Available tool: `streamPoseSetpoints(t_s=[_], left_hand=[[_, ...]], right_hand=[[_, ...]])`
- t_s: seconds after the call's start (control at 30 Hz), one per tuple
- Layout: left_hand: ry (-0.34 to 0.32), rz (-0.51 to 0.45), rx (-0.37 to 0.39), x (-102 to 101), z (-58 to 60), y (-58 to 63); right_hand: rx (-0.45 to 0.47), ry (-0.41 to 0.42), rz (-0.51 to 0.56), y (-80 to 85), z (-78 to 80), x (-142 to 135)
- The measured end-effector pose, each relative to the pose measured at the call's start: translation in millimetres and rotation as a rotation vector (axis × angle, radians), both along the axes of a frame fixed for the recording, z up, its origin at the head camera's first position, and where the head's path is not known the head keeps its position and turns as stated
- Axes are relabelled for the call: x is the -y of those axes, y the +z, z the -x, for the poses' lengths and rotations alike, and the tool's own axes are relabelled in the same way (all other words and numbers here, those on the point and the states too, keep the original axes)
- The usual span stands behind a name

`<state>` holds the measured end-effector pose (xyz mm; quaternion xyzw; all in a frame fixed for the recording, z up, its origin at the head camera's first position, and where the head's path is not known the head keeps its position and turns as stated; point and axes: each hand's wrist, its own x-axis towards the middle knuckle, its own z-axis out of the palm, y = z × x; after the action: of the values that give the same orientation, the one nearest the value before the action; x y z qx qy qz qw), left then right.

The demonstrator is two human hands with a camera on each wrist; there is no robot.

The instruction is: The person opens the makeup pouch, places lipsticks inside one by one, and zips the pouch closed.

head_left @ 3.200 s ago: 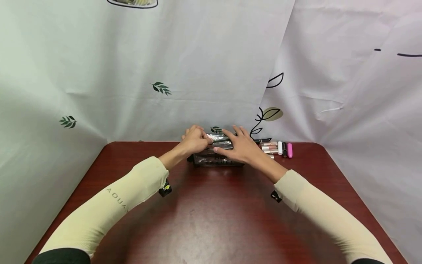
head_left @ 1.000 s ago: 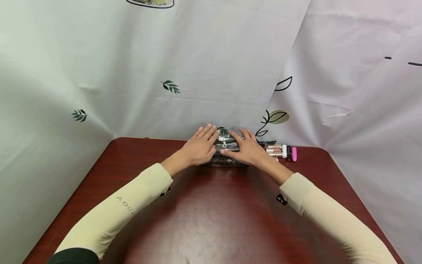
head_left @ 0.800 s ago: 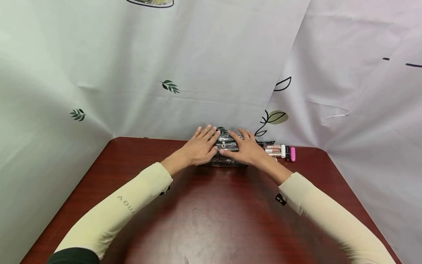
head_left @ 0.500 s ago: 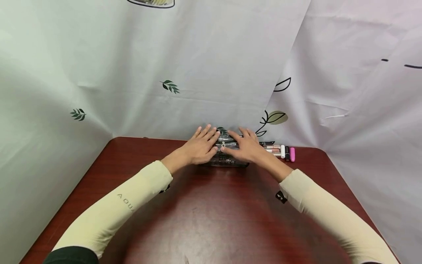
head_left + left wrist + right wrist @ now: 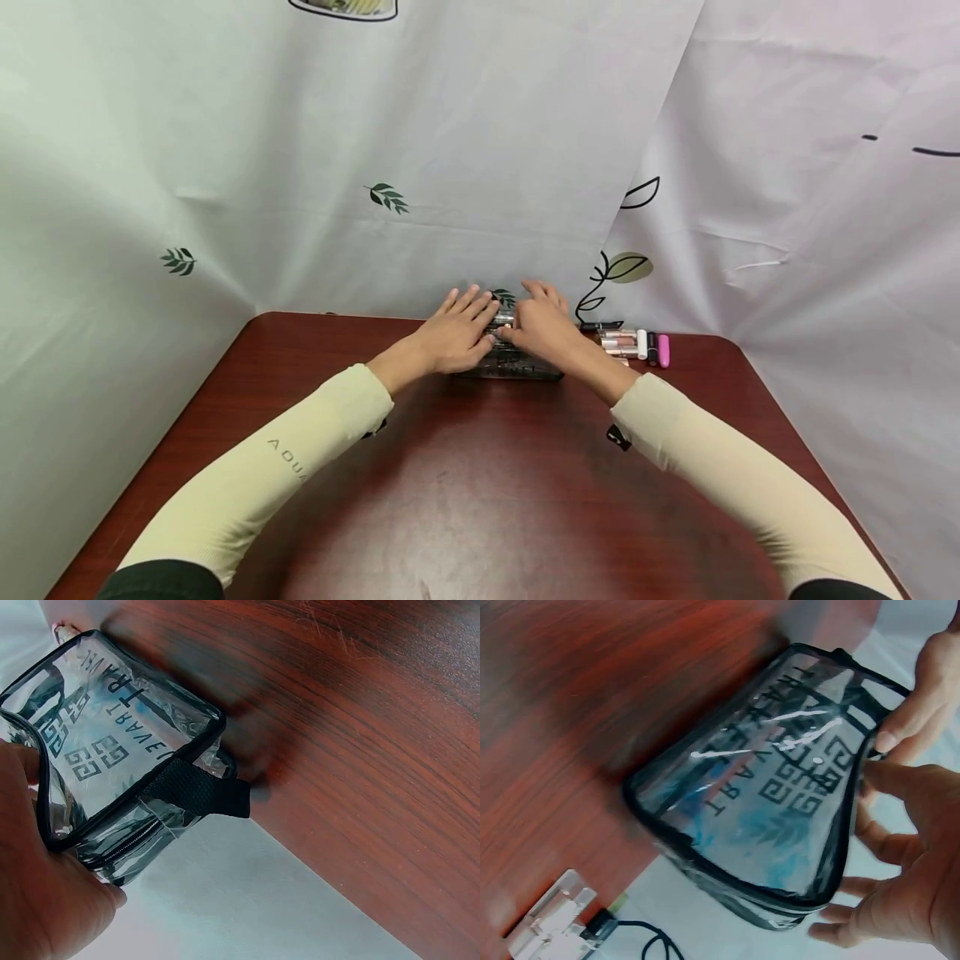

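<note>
Right hand point(image 5: 547, 328): sits nearer left hand point(image 5: 453, 335); earlier spread, now index finger bends, pinching bag point(image 5: 517, 365) at its top with thumb. Left hand: fingers curled 3.2 s ago, now straight over bag. Bag: shows less top between 2 hands than 0.5 s ago.

The pouch point(image 5: 519, 365) sits near the far edge of the worktop point(image 5: 457, 500), before a hanging cloth point(image 5: 487, 150). The left hand point(image 5: 453, 335) lies over the pouch's left part, the right hand point(image 5: 547, 327) over its right. Rightward, tubes point(image 5: 622, 342) lie side by side, a stick point(image 5: 603, 326) behind them.
</note>
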<state>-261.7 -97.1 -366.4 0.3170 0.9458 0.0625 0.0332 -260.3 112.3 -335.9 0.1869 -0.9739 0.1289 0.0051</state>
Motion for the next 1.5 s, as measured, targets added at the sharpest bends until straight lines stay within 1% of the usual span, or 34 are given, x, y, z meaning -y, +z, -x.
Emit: streamPoseSetpoints(t_s=[0.1, 0.23, 0.43, 0.6, 0.7, 0.8, 0.93, 1.03, 1.27, 1.33, 1.5], left_hand=[[-0.001, -0.005, 0.003, 0.2, 1.5, -0.9], [0.001, -0.011, 0.005, 0.3, 3.0, -1.7], [-0.004, -0.012, 0.01, -0.2, 2.9, -0.9], [-0.007, -0.008, 0.008, 0.6, 2.1, -0.4], [-0.008, -0.005, 0.01, 0.1, 2.5, -0.1], [-0.004, 0.006, 0.01, -0.6, 2.9, 0.1], [0.004, 0.027, 0.009, -1.0, 2.7, 0.7], [0.004, 0.026, 0.007, -1.0, 2.4, 1.3], [0.001, 0.018, 0.017, -0.5, 2.2, 1.8], [0.0, 0.022, 0.018, 0.2, 2.7, 1.8], [-0.005, 0.023, 0.022, 0.6, 3.2, 1.9]], right_hand=[[0.039, -0.058, -0.028, 5.3, 0.2, 7.0], [0.039, -0.084, -0.073, 10.7, -0.6, 15.7], [0.011, -0.06, -0.13, 13.8, -2.2, 23.1], [-0.021, -0.022, -0.142, 11.4, -4.4, 25.2], [-0.016, -0.022, -0.16, 9.2, -6.1, 25.2], [0.013, -0.033, -0.231, 8.4, -6.3, 25.4], [0.092, -0.059, -0.301, 10.1, -4.1, 24.1], [0.151, -0.081, -0.307, 16.3, -3.3, 22.2], [0.203, -0.106, -0.357, 34.3, 1.3, 14.4], [0.236, -0.126, -0.371, 39.0, 3.4, 12.0], [0.311, -0.19, -0.37, 50.6, 6.9, 5.6]])
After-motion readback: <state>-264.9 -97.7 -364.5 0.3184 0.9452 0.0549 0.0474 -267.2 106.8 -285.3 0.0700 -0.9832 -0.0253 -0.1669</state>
